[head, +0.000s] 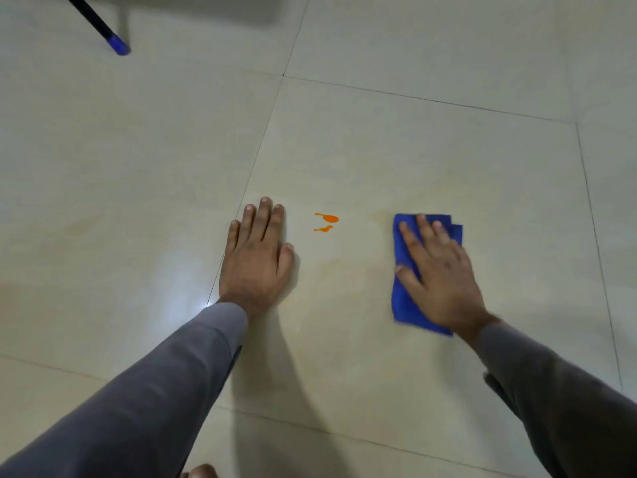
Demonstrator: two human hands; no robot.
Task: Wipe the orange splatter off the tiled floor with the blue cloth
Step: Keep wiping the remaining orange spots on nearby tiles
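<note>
Two orange drops [326, 222] sit mid-frame; right hand [439, 270] presses flat on the cloth [405, 307], ready to sweep, left hand [256, 260] flat, bracing on floor [379, 139].

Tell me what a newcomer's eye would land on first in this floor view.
The orange splatter stands out first, two small bright marks on the pale tiled floor between the hands. Next comes the folded blue cloth to its right, pressed flat under the right hand. The left hand rests flat on the tile left of the splatter.
</note>
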